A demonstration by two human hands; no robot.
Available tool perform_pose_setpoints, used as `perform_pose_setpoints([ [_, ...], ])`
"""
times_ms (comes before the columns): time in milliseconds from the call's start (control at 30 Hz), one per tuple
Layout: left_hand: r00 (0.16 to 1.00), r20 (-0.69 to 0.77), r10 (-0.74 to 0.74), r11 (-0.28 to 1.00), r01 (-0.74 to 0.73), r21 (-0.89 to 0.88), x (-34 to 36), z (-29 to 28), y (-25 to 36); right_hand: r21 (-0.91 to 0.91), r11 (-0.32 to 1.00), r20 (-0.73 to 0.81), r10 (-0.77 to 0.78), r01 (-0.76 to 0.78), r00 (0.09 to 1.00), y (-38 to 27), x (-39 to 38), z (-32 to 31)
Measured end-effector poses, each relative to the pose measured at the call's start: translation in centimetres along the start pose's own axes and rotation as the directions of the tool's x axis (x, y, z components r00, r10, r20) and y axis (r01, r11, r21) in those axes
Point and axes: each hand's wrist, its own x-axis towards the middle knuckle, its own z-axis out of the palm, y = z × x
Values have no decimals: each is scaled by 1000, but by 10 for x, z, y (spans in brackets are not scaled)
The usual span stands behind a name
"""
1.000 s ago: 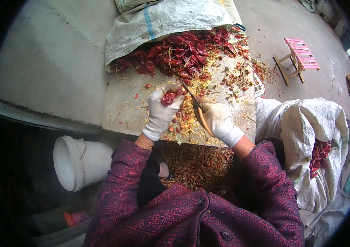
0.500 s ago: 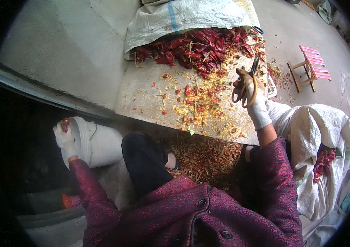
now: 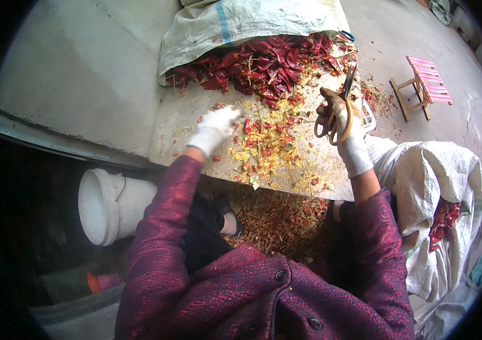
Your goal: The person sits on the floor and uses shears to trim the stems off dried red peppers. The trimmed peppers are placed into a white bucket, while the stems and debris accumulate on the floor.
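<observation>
My left hand (image 3: pixel 214 130), in a white knitted glove, reaches over the left part of the slab (image 3: pixel 176 127). Its fingers stretch forward, a little blurred, and I see nothing held in them. Past the fingertips lie yellow seeds and red scraps (image 3: pixel 269 141). My right hand (image 3: pixel 350 127), gloved with dark-stained fingers, is closed round the tan handles of scissors (image 3: pixel 347 85), blades pointing up and away. A heap of dried red chili peppers (image 3: pixel 258 62) spills from a white woven sack (image 3: pixel 269 20) at the slab's far end.
A white bucket (image 3: pixel 105 209) leans at the left, mouth facing left. Stems and scraps (image 3: pixel 280 221) cover the floor below the slab. On the right stand a white sack (image 3: pixel 433 170) with red peppers showing and a pink-striped folding stool (image 3: pixel 429 79). Blue handles (image 3: pixel 346 36) lie by the heap.
My left hand has left the bucket and swung right onto the slab; the reddish piece it held is no longer seen. The right hand keeps the scissors in nearly the same place.
</observation>
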Motion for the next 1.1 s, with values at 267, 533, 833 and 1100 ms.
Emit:
perform_pose_setpoints([
  [267, 979, -196, -51, 944, -17, -329, 44, 45, 5, 38, 992, 56, -122, 120, 991, -5, -5, -9],
  [533, 973, 206, -104, 992, 87, 87, 56, 43, 23, 67, 998, 53, 7, -11, 999, -18, -12, -6],
  [833, 992, -57, -112, 984, 103, -142, 115, 29, 41, 153, 987, 103, 30, -46, 994, -16, -18, -3],
  [1100, 992, 74, -99, 946, 117, -303, 109, 45, 52, 81, 994, 43, 67, -70, 997, -13, -14, -8],
])
